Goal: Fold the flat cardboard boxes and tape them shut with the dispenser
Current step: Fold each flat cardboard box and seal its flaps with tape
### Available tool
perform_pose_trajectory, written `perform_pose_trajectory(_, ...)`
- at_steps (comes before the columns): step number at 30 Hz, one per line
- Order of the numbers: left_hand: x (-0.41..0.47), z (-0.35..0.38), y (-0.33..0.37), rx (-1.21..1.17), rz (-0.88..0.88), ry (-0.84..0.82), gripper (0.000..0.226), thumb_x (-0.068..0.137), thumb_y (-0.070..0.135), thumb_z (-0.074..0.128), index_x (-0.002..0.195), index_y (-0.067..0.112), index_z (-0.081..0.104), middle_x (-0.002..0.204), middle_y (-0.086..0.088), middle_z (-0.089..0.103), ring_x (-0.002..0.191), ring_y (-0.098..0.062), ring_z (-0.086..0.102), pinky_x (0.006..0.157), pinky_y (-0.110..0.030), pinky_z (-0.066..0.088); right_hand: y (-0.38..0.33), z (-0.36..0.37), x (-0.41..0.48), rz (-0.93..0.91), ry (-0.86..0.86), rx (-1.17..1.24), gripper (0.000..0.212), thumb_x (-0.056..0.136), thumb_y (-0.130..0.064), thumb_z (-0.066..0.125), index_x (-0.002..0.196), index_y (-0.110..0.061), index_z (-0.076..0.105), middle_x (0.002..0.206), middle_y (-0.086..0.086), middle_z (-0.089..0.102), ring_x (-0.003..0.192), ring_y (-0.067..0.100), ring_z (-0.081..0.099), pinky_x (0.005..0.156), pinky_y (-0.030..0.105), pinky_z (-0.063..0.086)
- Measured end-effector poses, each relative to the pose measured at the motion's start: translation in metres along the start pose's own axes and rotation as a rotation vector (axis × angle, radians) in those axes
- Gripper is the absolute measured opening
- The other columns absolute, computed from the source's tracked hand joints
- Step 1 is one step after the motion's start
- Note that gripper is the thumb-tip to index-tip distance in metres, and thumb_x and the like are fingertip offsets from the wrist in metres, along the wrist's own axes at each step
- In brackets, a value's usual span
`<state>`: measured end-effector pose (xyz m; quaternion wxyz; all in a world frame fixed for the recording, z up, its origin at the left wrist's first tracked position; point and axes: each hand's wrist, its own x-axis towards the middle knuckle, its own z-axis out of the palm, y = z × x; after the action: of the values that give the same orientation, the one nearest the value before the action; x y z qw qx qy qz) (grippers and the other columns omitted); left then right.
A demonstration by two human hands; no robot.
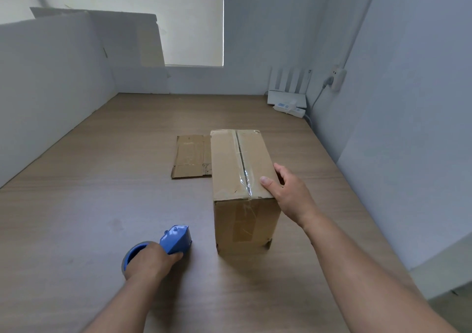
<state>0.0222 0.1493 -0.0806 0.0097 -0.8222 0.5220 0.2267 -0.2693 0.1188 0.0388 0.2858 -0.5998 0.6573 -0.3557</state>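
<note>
**Box taped, dispenser down on the table**

Head view:
- Folded cardboard box (242, 179) stands on the wooden table (89, 205), right of centre. Top flaps closed, clear tape along the centre seam and down the near end face.
- Right hand (288, 192) grips the box's near right top edge: thumb lies flat on the top face just right of the taped seam, the other fingers curl down over the right side, partly hidden.
- Left hand (150, 261) holds the blue tape dispenser (176, 239) from above, fingers wrapped round the handle. Dispenser sits low on the table, near-left of the box, not touching it. Tape roll (132, 255) shows at the hand's left side; blade end points away from the person.
- Flat cardboard box (191, 156) lies unfolded on the table, just left of the standing box's far half; its right edge runs behind that box, contact can't be judged.
- White router (287, 90) and power strip (290, 108) at the far right corner, against the wall.
- White boards (51, 77) stand along the table's left and back edges.
</note>
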Motion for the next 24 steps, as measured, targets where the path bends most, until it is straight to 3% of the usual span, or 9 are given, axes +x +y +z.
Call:
perform_pose_trajectory(3,0.004,-0.012,-0.006,-0.03,0.082,0.009,0.036,0.083,0.056,0.061,0.091,0.021,0.058,0.077,0.005,0.06,0.075,-0.016,0.06,0.059,-0.025,0.041,-0.002,-0.002,-0.002,0.003,0.004,-0.026,0.067,0.091,-0.042,0.059,0.147,-0.015,0.034,0.143,0.002,0.047,0.128,0.017,0.045,0.106,0.036,0.039)
perform_pose_trajectory(7,-0.003,-0.06,0.001,-0.325,0.197,-0.001,0.035,0.078,0.053,0.068,0.093,0.024,0.057,0.081,0.002,0.062,0.074,-0.018,0.059,0.065,-0.031,0.046,-0.008,-0.008,-0.007,-0.036,0.099,-0.046,0.064,0.092,-0.045,0.055,0.145,-0.014,0.036,0.144,0.002,0.042,0.128,0.014,0.044,0.104,0.032,0.038)
perform_pose_trajectory(12,-0.044,-0.134,0.016,-0.669,0.39,0.032,0.039,0.06,0.049,0.072,0.083,0.019,0.066,0.078,-0.002,0.066,0.073,-0.02,0.06,0.061,-0.03,0.043,-0.036,-0.016,-0.017,-0.214,0.275,0.042,0.039,0.09,-0.029,0.063,0.126,-0.015,0.059,0.111,-0.007,0.057,0.099,0.009,0.055,0.085,0.026,0.049)
perform_pose_trajectory(14,-0.06,-0.152,0.023,-0.677,0.492,0.0,0.035,0.062,0.047,0.078,0.084,0.02,0.068,0.072,0.003,0.068,0.07,-0.013,0.062,0.06,-0.026,0.043,-0.051,-0.015,-0.023,-0.268,0.2,0.135,0.03,0.09,-0.026,0.064,0.118,-0.017,0.063,0.106,-0.007,0.062,0.093,0.01,0.059,0.081,0.026,0.051)
perform_pose_trajectory(18,-0.08,-0.165,0.036,-0.626,0.638,-0.068,0.047,0.052,0.057,0.073,0.085,0.026,0.067,0.073,0.014,0.069,0.065,-0.001,0.062,0.056,-0.014,0.042,-0.076,-0.012,-0.038,-0.337,-0.11,0.306,0.029,0.091,-0.026,0.06,0.119,-0.02,0.063,0.112,-0.006,0.066,0.102,0.007,0.062,0.089,0.027,0.053)
perform_pose_trajectory(21,-0.087,-0.164,0.042,-0.59,0.699,-0.087,0.016,0.078,0.02,0.079,0.084,0.025,0.064,0.068,0.02,0.067,0.062,0.003,0.061,0.052,-0.01,0.042,-0.084,-0.009,-0.044,-0.34,-0.198,0.324,0.042,0.09,-0.031,0.056,0.131,-0.02,0.055,0.121,-0.008,0.062,0.104,0.002,0.059,0.091,0.022,0.05)
perform_pose_trajectory(24,-0.094,-0.163,0.043,-0.563,0.74,-0.118,0.021,0.074,0.019,0.082,0.085,0.023,0.065,0.07,0.019,0.067,0.063,0.001,0.061,0.054,-0.01,0.045,-0.084,-0.008,-0.043,-0.239,-0.209,0.302,0.054,0.091,-0.027,0.062,0.141,-0.019,0.042,0.127,-0.008,0.054,0.097,0.003,0.056,0.087,0.022,0.049)
